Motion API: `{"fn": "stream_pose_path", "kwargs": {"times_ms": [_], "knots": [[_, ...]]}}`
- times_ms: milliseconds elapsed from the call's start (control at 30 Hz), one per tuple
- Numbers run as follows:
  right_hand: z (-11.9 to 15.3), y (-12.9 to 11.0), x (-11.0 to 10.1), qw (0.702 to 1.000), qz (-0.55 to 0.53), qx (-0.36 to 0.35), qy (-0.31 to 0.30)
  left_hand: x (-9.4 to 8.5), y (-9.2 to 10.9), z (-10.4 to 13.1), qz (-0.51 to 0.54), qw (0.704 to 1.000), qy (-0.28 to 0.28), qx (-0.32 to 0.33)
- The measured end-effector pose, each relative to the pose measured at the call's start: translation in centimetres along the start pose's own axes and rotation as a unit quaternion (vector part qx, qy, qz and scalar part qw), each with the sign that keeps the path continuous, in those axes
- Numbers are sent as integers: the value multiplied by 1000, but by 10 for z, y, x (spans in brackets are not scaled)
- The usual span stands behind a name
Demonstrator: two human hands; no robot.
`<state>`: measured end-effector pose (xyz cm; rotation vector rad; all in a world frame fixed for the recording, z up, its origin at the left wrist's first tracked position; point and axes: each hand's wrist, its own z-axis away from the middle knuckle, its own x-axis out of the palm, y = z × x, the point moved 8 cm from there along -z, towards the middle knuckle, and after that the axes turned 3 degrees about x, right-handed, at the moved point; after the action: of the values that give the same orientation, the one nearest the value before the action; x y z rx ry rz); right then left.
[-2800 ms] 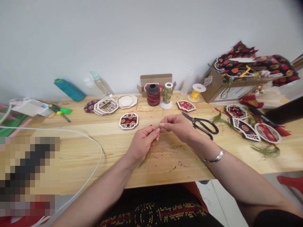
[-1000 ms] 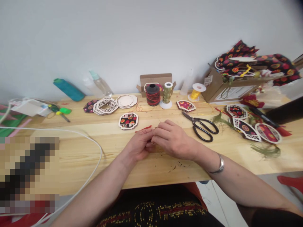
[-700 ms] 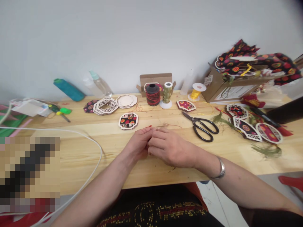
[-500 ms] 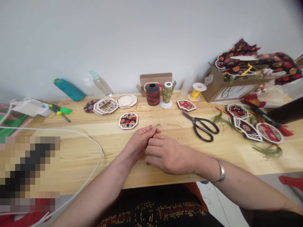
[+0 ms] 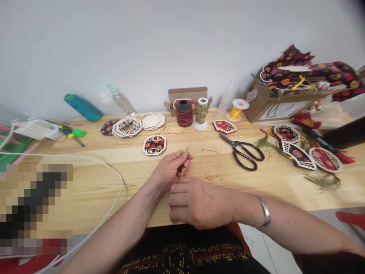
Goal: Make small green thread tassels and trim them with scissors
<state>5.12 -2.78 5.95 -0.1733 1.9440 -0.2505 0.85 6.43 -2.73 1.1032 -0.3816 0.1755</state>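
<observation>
Pinched between the thumb and fingers of my left hand (image 5: pixel 171 166) is a thin bundle of olive-gold thread (image 5: pixel 183 172), its frayed tip poking up above the thumb. A small red bit shows beside that thumb. My right hand (image 5: pixel 196 203) is closed around the lower part of the bundle, closer to the table's front edge. The bundle spans the short gap between both hands; the rest is hidden in the right fist. Beyond the left hand lies an octagonal patterned ornament (image 5: pixel 154 145) with a lattice frame. Black-handled scissors (image 5: pixel 242 150) lie to the right.
Behind stand a red-and-black thread spool (image 5: pixel 184 114), a gold spool (image 5: pixel 202 112) and a yellow spool (image 5: pixel 238 109). Wooden lattice frames (image 5: pixel 128 127) lie left. Ornaments with tassels (image 5: pixel 299 155) and a fabric-filled cardboard box (image 5: pixel 279 104) occupy the right. A white cable (image 5: pixel 121 182) loops at left.
My right hand has slid down and slightly left, away from the left fingertips, baring a length of the thread bundle. The left hand has barely moved and keeps its pinch.
</observation>
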Motion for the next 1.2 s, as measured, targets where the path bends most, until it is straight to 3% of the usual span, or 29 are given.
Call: {"fn": "stream_pose_path", "kwargs": {"times_ms": [433,733,900,967,1067,1133,1200], "knots": [[0,-2,14,998,-44,-13,-34,6,5,-1,28,998,-37,51],[-1,3,20,997,-45,12,-59,5,0,2,78,996,-41,1],[-2,4,3,994,-99,26,-32,0,4,1,63,998,-11,12],[2,19,-13,993,-76,87,-25,-3,5,0,51,999,1,13],[24,62,-41,962,37,269,-31,-3,5,-1,41,999,0,7],[56,94,-58,894,156,413,-71,-3,5,-1,38,999,-6,5],[90,115,-68,827,225,503,-114,-3,6,-1,31,999,-6,8]]}}
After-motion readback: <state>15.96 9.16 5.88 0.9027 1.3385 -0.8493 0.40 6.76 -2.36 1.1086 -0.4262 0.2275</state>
